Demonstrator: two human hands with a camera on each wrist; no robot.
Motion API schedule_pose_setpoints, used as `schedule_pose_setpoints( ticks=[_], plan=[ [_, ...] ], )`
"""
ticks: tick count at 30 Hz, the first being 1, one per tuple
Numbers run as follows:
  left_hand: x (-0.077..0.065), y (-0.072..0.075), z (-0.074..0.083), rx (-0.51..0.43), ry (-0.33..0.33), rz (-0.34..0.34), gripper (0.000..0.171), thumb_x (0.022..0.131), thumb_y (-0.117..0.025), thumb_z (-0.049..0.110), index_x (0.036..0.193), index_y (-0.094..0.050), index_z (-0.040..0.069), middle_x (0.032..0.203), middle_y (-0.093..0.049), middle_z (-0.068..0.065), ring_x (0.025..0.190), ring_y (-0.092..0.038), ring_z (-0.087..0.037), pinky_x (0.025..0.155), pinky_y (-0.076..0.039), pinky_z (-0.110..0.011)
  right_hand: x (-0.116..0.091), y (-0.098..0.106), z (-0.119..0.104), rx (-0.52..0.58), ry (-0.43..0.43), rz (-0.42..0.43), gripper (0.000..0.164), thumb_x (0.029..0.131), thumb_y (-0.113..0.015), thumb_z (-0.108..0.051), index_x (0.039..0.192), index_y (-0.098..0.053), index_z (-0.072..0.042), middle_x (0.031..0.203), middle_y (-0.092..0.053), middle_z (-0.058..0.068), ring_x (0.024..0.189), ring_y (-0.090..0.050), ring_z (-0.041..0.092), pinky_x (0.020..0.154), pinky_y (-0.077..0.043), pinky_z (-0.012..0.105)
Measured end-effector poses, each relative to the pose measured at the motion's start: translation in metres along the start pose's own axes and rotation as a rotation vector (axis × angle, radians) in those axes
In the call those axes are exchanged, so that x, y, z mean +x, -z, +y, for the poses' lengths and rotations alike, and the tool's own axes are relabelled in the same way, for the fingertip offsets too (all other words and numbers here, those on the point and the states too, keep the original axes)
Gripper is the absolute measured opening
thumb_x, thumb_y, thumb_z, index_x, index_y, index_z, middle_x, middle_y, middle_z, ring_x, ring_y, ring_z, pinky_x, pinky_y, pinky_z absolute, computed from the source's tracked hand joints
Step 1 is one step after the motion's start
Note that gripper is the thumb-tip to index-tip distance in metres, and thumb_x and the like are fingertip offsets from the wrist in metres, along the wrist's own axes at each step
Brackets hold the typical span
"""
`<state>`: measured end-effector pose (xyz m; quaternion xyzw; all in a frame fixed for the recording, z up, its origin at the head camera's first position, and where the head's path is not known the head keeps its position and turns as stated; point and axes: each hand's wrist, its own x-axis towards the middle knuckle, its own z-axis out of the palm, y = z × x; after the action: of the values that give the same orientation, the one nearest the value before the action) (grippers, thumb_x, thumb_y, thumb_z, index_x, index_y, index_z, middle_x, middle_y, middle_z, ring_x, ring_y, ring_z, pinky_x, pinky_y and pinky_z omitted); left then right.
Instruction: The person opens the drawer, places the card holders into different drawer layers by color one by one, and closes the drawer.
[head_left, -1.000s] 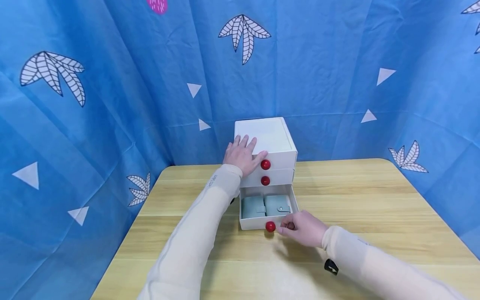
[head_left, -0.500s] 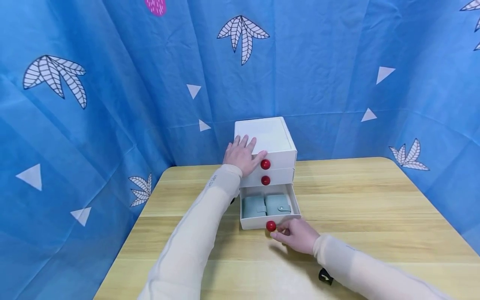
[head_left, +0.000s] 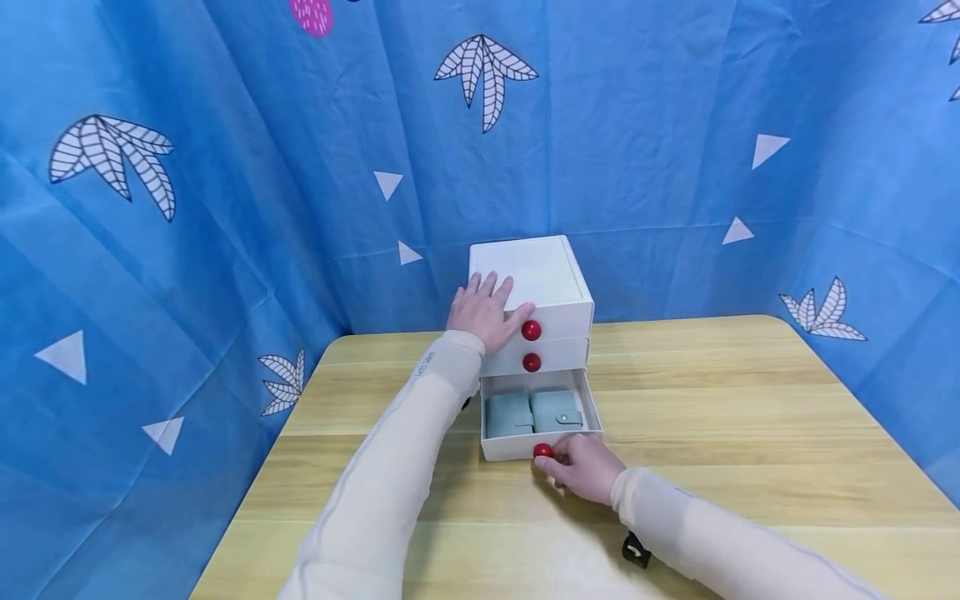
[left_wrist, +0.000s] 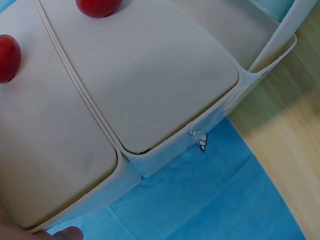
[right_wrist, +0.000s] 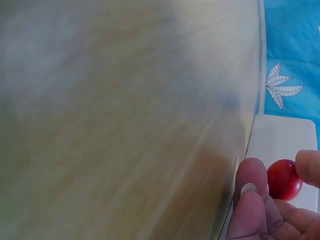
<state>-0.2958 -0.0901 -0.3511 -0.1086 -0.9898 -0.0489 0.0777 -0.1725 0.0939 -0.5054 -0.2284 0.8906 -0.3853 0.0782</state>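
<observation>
A white drawer unit (head_left: 551,271) with three stacked drawers and round red knobs stands at the middle of the table. Its bottom drawer (head_left: 510,449) is pulled out, and two grey-green snap wallets (head_left: 556,409) lie side by side in it. My left hand (head_left: 483,317) rests flat on the unit's top at the left front corner, fingers spread. Down at the bottom drawer, my right hand (head_left: 588,468) pinches its red knob (right_wrist: 284,180), with fingertips on both sides of it in the right wrist view. The upper two drawers are closed.
The light wooden table (head_left: 720,433) reaches out on both sides of the unit. A blue curtain (head_left: 645,167) printed with leaves and triangles hangs behind and around it. A small black item (head_left: 636,551) sits under the right wrist.
My right hand has moved left along the drawer front, from beside the red knob to a hold on it. The left hand and the drawer stay put.
</observation>
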Motion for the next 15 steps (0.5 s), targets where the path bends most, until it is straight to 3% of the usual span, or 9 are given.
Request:
schedule_pose_setpoints(
  ticks=[8,15],
  plan=[
    [-0.0013,0.0024,0.0,0.012,-0.004,-0.002,0.078,0.09,-0.025,0.073,0.154,-0.023,0.029,0.16,-0.018,-0.001,0.147,-0.008,-0.029,0.116,-0.012,-0.049,0.0016,-0.0022,-0.0017,0.062,-0.045,-0.014,0.027,0.093,-0.063,-0.03,0.074,-0.067,-0.012,0.058,-0.061,-0.003,0.05,-0.057,0.01,0.056,-0.043,0.026],
    [-0.001,0.0019,0.0004,0.016,0.0,0.006,0.077,0.091,-0.026,0.072,0.154,-0.022,0.029,0.16,-0.018,-0.001,0.147,-0.009,-0.029,0.116,-0.013,-0.049,0.0006,-0.0059,-0.001,0.27,-0.121,-0.034,0.029,0.094,-0.062,-0.027,0.078,-0.068,-0.004,0.065,-0.064,0.004,0.053,-0.061,0.017,0.051,-0.052,0.03]
  ],
)
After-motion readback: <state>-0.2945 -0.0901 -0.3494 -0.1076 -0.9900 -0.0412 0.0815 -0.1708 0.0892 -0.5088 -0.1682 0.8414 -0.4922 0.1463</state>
